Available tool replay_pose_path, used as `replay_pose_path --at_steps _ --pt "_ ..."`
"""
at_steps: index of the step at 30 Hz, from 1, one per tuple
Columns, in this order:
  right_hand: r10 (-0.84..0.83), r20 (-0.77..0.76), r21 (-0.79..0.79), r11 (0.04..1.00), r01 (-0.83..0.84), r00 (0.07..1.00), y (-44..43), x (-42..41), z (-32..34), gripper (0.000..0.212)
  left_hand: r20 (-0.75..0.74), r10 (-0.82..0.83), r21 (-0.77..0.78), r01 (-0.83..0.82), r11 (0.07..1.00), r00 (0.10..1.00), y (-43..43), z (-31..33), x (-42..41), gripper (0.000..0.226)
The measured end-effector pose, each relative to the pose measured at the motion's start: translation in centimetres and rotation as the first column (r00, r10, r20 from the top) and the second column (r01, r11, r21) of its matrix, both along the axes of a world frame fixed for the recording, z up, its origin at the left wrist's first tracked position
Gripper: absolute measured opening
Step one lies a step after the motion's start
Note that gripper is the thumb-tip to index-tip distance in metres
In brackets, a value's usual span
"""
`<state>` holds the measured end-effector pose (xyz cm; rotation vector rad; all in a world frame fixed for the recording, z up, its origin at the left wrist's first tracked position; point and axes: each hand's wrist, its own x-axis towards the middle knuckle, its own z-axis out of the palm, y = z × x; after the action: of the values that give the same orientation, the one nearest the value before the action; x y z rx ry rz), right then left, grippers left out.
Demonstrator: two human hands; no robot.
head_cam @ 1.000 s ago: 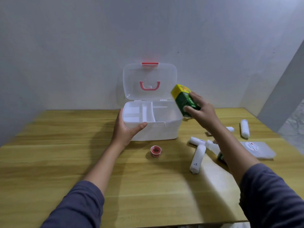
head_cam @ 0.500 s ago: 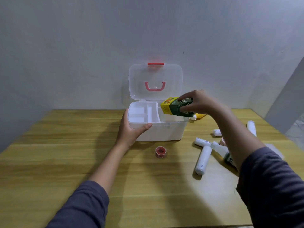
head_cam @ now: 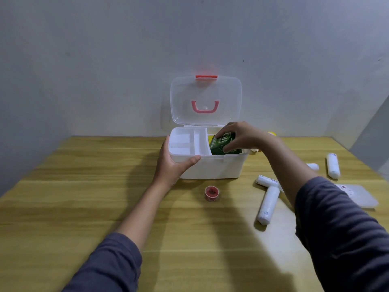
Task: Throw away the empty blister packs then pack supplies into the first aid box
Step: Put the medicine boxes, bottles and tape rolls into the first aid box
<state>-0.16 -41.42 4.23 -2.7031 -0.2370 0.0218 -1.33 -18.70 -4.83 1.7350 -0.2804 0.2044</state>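
"What had changed?"
"The right hand (head_cam: 242,137), clamped on the green carton (head_cam: 223,144), had lowered it from the rim into the box (head_cam: 210,167)'s right compartment."
"And the left hand (head_cam: 172,165)?"
"It still gripped the box's front corner. Bandage rolls (head_cam: 267,204) remained outside, unpacked."

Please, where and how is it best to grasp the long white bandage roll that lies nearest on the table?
Probably at the middle of the bandage roll, from above, fingers pinching across its width. It lies flat and free on the wooden table; its far end nearly meets another roll.
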Motion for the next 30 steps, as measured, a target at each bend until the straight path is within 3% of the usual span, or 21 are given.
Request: replay_pose_path --at_steps 5,9,14,19,22,30 --pt "0.011 0.002 -0.081 0.997 -0.01 1.0 0.4 1.2 -0.8 0.052 0.012 -0.004 -0.01 0.004 1.0 1.0 0.0 -0.1 0.1 0.099" --pt "0.061 -0.023 -0.166 0.984 -0.064 0.998 0.8 1.9 -0.8 0.056 0.015 0.005 -0.011 -0.005 1.0 1.0 0.0 -0.2 0.2 0.103" --pt "0.113 -0.067 -0.153 0.981 -0.122 0.991 1.3 2.3 -1.2 0.056 0.009 0.0 0.0 0.0 1.0 1.0 0.1 -0.1 0.2 0.107" --pt "0.12 -0.047 -0.306 0.943 -0.128 0.992 1.6 2.7 -1.8 0.062 0.016 -0.01 0.015 0.01 1.0 1.0 0.2 -0.2 0.2 0.106" --pt "0.139 -0.081 -0.417 0.895 -0.16 0.987 1.6 2.6 -1.9 0.06 0.031 -0.022 0.015 0.022 1.0 0.999 0.2 -0.1 0.2 0.101" --pt "0.136 -0.136 -0.467 0.865 -0.185 0.981 1.3 2.3 -1.7 0.059 0.022 -0.04 0.026 0.039 0.999 0.999 0.4 -0.1 0.0 0.084"
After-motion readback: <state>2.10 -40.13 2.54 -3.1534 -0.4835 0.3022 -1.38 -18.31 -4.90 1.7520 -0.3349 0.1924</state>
